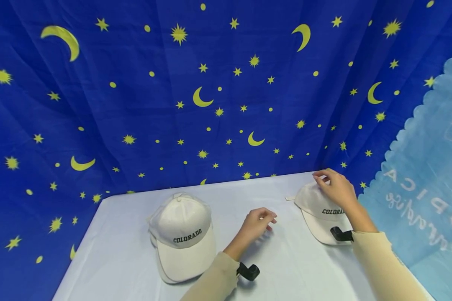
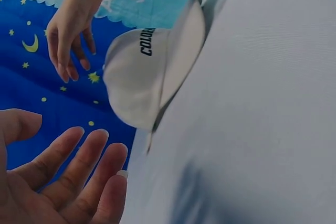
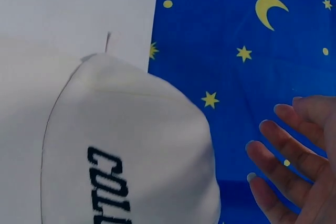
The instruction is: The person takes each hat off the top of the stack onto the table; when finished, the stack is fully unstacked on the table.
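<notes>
On the right of the table lies a cream baseball cap (image 1: 316,205) lettered COLORADO, its brim toward the front. Above its crown hovers my right hand (image 1: 333,186), fingers loosely bent and apart from the cap in the right wrist view. My left hand (image 1: 257,223) is over the middle of the table with relaxed fingers and nothing in them; the left wrist view shows its fingers (image 2: 79,177) spread. Left of it sits a stack of matching caps (image 1: 184,238), a second brim showing under the top one.
A white cloth covers the table (image 1: 248,192). Behind it hangs a blue curtain (image 1: 226,104) with yellow moons and stars. On the right, a light blue cloth (image 1: 429,188) with pale lettering hangs close to the table edge. Black wrist cameras (image 1: 248,271) sit on both sleeves.
</notes>
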Demonstrator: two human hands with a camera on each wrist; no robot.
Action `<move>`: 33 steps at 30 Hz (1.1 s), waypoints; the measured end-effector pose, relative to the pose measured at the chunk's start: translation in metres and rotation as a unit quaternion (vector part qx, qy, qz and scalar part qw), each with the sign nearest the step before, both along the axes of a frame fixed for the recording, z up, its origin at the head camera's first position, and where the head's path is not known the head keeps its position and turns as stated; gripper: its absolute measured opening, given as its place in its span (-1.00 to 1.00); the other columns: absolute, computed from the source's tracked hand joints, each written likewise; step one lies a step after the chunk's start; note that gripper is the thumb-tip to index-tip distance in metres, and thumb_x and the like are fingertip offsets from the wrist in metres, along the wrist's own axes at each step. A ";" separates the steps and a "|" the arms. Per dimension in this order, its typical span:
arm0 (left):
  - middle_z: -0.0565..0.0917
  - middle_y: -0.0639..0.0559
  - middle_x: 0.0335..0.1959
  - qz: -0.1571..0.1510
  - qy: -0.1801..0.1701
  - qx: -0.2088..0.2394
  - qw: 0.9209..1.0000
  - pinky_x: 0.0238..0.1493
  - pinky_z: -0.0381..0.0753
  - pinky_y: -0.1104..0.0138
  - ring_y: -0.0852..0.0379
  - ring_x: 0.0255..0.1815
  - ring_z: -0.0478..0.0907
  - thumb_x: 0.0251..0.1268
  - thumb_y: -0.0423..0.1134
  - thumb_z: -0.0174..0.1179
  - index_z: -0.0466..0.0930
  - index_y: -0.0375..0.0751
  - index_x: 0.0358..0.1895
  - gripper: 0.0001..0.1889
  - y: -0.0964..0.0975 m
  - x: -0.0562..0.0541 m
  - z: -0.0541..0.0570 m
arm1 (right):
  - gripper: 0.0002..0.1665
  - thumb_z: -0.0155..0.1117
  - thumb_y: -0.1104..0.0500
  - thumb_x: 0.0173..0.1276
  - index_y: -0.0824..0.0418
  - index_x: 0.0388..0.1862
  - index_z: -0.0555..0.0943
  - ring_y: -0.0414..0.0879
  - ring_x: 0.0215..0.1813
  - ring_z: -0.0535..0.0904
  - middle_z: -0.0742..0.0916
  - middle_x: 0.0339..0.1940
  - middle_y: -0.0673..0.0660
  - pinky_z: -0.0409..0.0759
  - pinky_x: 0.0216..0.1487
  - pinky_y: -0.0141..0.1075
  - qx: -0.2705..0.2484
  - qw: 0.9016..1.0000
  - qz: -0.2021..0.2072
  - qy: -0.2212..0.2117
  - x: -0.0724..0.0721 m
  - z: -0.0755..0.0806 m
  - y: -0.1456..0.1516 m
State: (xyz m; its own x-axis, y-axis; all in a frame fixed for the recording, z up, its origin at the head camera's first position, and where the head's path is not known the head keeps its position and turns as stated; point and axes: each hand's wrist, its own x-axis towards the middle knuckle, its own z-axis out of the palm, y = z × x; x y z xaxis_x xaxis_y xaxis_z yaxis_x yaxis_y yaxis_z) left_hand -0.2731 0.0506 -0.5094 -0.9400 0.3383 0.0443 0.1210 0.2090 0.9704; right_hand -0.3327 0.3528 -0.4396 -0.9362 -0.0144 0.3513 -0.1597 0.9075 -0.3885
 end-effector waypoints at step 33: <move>0.75 0.13 -0.26 0.007 0.054 -0.021 0.998 -0.32 0.64 0.35 0.05 -0.34 0.72 0.55 -0.11 0.14 0.73 -0.17 -0.05 -0.76 -0.025 0.013 0.027 | -0.66 0.17 -0.05 0.58 0.11 0.07 0.72 0.19 -0.05 0.70 0.74 0.05 0.20 0.71 -0.23 0.06 -0.034 0.996 0.073 0.025 -0.001 0.005 -0.062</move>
State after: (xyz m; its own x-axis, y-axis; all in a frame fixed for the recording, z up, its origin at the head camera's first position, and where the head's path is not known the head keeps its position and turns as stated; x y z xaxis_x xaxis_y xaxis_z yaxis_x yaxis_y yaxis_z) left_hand -0.2600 0.0260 -0.4822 -0.9351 0.3288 0.1320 0.2217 0.2524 0.9419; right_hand -0.3338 0.2912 -0.4347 -0.9075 -0.1239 0.4014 -0.3087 0.8449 -0.4370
